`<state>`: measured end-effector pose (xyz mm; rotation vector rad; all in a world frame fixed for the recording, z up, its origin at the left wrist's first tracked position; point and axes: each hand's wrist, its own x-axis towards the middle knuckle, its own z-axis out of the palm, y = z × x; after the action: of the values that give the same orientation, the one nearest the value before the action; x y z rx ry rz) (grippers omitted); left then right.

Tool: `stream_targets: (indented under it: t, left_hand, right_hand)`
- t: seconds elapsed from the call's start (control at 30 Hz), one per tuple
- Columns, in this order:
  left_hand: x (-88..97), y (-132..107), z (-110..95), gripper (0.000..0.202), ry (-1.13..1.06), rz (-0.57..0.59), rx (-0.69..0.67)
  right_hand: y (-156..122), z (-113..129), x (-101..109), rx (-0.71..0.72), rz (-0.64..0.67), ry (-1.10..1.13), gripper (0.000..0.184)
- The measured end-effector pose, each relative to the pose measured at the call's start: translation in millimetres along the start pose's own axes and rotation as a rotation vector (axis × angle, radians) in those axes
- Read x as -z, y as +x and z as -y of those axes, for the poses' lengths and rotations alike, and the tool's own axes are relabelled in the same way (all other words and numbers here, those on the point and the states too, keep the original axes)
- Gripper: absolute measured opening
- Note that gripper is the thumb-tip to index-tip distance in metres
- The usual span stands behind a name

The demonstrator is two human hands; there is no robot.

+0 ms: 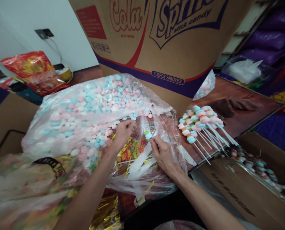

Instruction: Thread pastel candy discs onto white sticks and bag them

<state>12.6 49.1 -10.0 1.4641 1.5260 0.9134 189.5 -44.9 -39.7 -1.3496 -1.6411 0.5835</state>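
Head view
L hand (124,129): curling fingers into pastel candies (84,105) inside clear bag (172,127); can't tell if it's gripping one.
R hand (163,155): pinching candy stick (148,135), tip just beside L hand.
Nearby: done skewers (200,123) lying on table (248,102).
Tip: prob. worth holding stick steady and picking one pc at a time.

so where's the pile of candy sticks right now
In the head view the pile of candy sticks lies on the brown table, right of the clear candy bag and just beyond the right hand, which pinches a single stick, below the cardboard box.
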Motion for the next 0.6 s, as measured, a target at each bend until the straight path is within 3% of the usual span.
stream_targets:
  t: [0.07,0.13,0.33,0.47,0.6]
  left_hand:
    - [4.3,19,6,0.019,0.331,-0.031,-0.121]
    - [5.4,33,12,0.018,0.513,-0.068,-0.195]
    - [-2.4,49,18,0.026,0.601,-0.153,-0.321]
    - [-10.8,55,11,0.037,0.709,-0.133,-0.344]
    - [-20.6,60,0,0.034,0.89,-0.036,-0.34]
  right_hand:
    - [0,-1,0,0.004,0.002,-0.018,0.026]
    - [0,-1,0,0.009,0.006,-0.037,0.026]
    - [-1,-1,-1,0.011,0.048,-0.078,0.026]
    - [0,-2,-3,0.022,0.064,-0.101,0.028]
    - [0,-3,-3,0.018,0.073,-0.126,0.028]
